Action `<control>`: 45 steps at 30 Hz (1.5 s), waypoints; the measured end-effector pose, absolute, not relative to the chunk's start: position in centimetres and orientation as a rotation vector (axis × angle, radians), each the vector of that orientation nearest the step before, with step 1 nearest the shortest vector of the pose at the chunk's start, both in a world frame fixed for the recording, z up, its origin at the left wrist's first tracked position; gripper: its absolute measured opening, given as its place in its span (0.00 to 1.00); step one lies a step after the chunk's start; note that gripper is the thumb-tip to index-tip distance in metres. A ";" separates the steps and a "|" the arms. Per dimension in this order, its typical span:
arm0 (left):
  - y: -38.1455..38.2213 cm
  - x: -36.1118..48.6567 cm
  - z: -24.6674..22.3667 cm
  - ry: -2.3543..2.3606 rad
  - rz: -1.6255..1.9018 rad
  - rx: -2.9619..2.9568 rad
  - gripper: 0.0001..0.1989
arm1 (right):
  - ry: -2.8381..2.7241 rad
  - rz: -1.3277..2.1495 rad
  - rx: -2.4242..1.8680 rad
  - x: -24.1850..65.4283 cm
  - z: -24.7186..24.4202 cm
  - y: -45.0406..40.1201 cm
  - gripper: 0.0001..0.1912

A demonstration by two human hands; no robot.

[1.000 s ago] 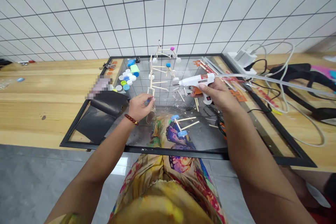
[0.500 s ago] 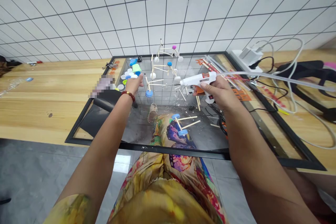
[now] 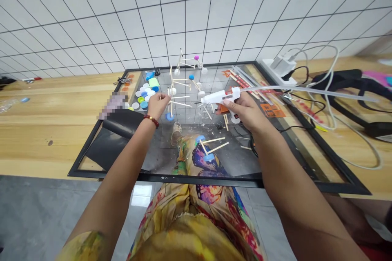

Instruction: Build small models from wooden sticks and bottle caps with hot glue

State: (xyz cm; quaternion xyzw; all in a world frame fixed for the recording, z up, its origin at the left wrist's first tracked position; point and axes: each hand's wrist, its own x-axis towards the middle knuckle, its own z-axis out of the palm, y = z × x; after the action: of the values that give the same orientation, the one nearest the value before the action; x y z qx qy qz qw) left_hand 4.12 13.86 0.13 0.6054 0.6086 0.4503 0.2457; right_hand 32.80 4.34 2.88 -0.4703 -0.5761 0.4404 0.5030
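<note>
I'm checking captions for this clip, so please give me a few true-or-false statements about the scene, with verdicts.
The right hand grips a white plastic hot glue gun: true.
The left hand holds scissors: false, it holds a wooden-stick frame with a blue bottle cap at its foot.
A red beaded bracelet circles the left wrist: true.
The loose coloured plastic bottle caps lie right of the glue gun: false, they lie left of the left hand.
</note>
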 end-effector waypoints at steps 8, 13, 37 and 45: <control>10.0 4.2 -0.4 1.527 1.277 1.961 0.10 | -1.501 0.945 -1.160 33.5 1.5 5.0 0.21; 9.2 4.0 -1.3 1.705 1.052 2.140 0.29 | -1.543 0.819 -1.265 33.9 0.4 5.4 0.20; 8.9 1.7 0.9 1.608 0.367 2.366 0.50 | -1.740 0.685 -1.472 31.4 0.5 5.1 0.14; 8.5 1.8 0.7 1.562 0.384 2.396 0.48 | -1.627 0.778 -1.427 31.2 -0.5 5.8 0.15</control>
State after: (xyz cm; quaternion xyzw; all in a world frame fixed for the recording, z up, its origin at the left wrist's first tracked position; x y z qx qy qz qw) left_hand 1.83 8.54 0.65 0.8235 0.5369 0.1319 0.1275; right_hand 31.19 5.75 -0.53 -0.5664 -0.6457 0.3088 0.4085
